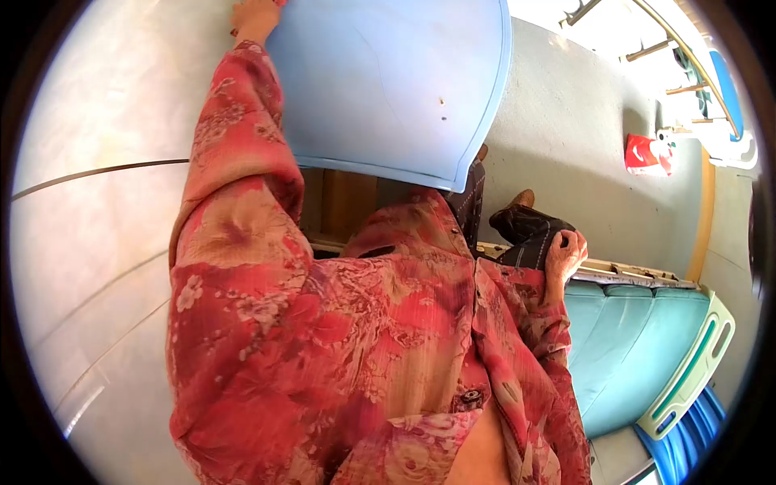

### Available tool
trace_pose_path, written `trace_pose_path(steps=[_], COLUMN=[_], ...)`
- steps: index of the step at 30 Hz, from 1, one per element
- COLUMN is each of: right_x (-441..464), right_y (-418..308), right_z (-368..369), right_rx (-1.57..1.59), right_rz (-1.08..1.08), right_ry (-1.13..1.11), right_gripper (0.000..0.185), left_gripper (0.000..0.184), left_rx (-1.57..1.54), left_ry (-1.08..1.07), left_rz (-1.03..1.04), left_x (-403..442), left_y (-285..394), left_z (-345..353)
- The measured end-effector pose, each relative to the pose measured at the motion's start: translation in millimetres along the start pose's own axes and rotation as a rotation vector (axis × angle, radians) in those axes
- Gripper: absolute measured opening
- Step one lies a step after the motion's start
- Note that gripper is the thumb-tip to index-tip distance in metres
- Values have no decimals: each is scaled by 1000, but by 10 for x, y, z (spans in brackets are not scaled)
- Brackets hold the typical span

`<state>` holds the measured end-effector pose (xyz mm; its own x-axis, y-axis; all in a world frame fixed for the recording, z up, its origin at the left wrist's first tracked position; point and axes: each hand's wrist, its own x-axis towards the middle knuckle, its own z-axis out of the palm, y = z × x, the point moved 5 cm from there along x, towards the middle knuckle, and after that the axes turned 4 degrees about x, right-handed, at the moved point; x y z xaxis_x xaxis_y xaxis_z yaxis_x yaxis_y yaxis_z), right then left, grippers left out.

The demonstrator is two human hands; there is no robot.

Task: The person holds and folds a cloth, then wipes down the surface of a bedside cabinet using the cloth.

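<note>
My left hand (257, 18) reaches to the far left side of a light blue tabletop (388, 89). Its fingers are partly cut off by the top of the view, with a bit of red beside the fingertips that I cannot identify. My right hand (565, 255) rests at the knee of the dark trousers (529, 234) with white stitching. The fingers there are curled in, and whatever they may hold is hidden. Both arms wear red floral sleeves (242, 113).
Pale wall panels (97, 234) stand close on the left. On the right are a teal mattress (638, 339) and a pale green bed rail (695, 364). A red-and-white packet (648, 155) lies on the grey floor (566, 105), near a metal-framed piece of furniture (687, 52).
</note>
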<state>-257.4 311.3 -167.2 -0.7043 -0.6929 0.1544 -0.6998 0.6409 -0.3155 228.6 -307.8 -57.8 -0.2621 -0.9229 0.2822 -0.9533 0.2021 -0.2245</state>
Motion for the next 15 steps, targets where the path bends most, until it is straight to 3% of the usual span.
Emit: trace_pose_path(steps=[2, 4, 8, 10, 15], right_x=[-13, -23, -12, 8, 8], right_y=[-45, -62, -90, -115, -156], right_z=[-20, -44, -53, -59, -69], right_rx=[1, 39, 26, 41, 40], right_rz=[-20, -68, -85, -107, -74], right_ry=[27, 43, 77, 94, 104], right_gripper=[9, 9, 9, 9, 10], left_gripper=[46, 16, 11, 11, 14], left_rx=[-18, -106, -404, -487, -471], left_ry=[-37, 176, 234, 76, -34], left_rz=[-61, 324, 558, 620, 711], left_x=[-126, -392, -1693, -2142, -2465], left_y=[-42, -53, 306, 517, 996], left_z=[-36, -66, -994, -1326, -1725])
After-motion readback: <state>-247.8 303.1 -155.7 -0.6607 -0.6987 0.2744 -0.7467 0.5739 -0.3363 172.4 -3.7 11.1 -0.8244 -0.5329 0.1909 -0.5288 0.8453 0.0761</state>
